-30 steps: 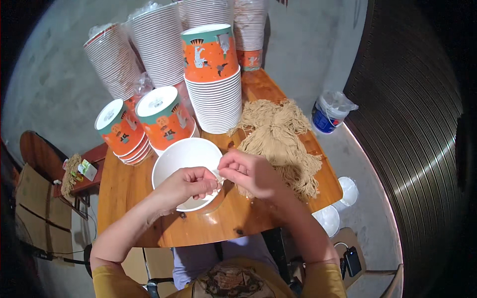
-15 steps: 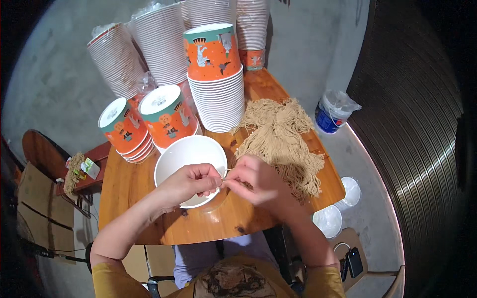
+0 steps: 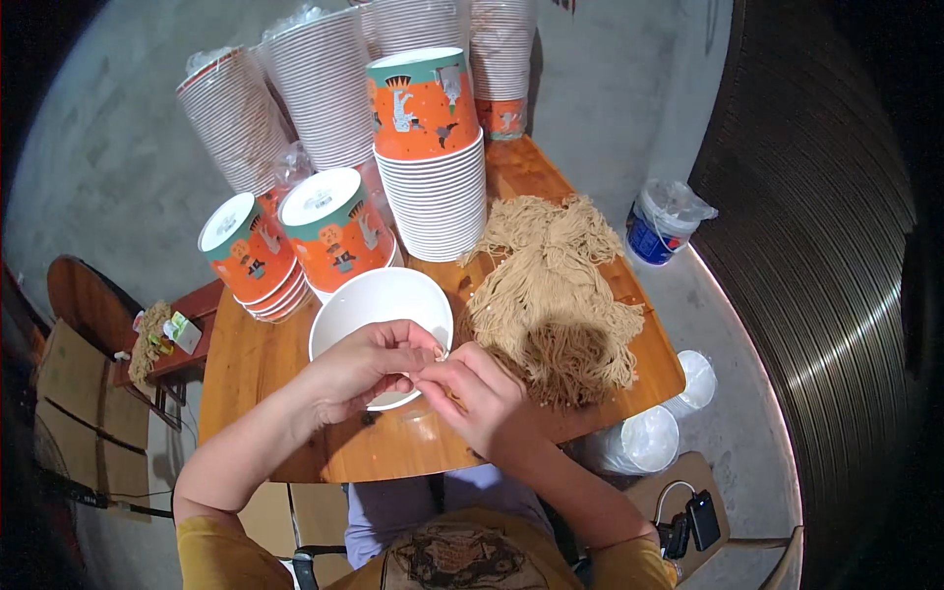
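My left hand [image 3: 369,366] and my right hand [image 3: 482,398] meet over the near right rim of a white bowl [image 3: 339,315]. Both are closed, their fingertips pinched together on a small pale piece [image 3: 442,356], mostly hidden by the fingers and too small to name. The bowl stands upright on a wooden table [image 3: 261,393]; as far as its inside shows, it is plain white. Right of the bowl, beyond my right hand, lies a big heap of tan, yarn-like strands [image 3: 546,285], gathered in bundles.
Upside-down orange and green paper tubs stand in stacks, including a tall stack [image 3: 430,197] behind the bowl. Wrapped stacks of tubs [image 3: 315,88] line the wall. A lidded bucket [image 3: 661,221] and white containers [image 3: 649,438] stand on the floor at right, near a black phone-like device [image 3: 702,519].
My right hand has come down and slightly left, its fingers now folded closer against my left fingertips. My left hand has hardly moved. The tan strands lie as before.
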Available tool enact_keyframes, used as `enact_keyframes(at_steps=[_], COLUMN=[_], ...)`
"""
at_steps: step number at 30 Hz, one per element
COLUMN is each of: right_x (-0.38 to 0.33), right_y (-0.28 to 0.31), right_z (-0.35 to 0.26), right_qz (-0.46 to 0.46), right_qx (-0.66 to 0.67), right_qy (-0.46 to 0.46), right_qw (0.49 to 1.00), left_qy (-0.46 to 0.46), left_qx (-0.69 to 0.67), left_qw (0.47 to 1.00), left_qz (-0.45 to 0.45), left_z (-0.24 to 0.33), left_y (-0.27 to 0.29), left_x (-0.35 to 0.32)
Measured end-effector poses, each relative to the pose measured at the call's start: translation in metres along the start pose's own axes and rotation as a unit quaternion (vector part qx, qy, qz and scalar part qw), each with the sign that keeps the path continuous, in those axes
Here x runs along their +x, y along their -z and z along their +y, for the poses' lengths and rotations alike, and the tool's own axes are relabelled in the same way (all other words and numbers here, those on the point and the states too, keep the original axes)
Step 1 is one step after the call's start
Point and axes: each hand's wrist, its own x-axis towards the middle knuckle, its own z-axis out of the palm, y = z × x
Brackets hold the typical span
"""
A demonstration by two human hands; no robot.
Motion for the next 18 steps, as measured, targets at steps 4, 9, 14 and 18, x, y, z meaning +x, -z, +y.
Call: enact_keyframes(at_steps=[4, 9, 14, 18], right_x=[-0.005, -0.008, 0.003, -0.001], right_y=[0.004, 0.011, 0.013, 0.009], right_z=[0.005, 0.008, 0.004, 0.009], right_qz=[0.009, 0.014, -0.008, 0.0], right_qx=[0.035, 0.114, 0.092, 0.097], right_qy=[-0.034, -0.226, -0.161, -0.177], right_qw=[0.999, 0.967, 0.983, 0.979], left_qy=[-0.034, -0.06, -0.168, -0.175], left_qx=[-0.009, 0.068, 0.181, 0.186], left_qw=[0.999, 0.996, 0.969, 0.967], left_qz=[-0.023, -0.02, 0.002, -0.004], left_z=[-0.001, 0.001, -0.003, -0.004], left_y=[0.006, 0.005, -0.007, -0.01], left_x=[0.003, -0.001, -0.003, -0.005])
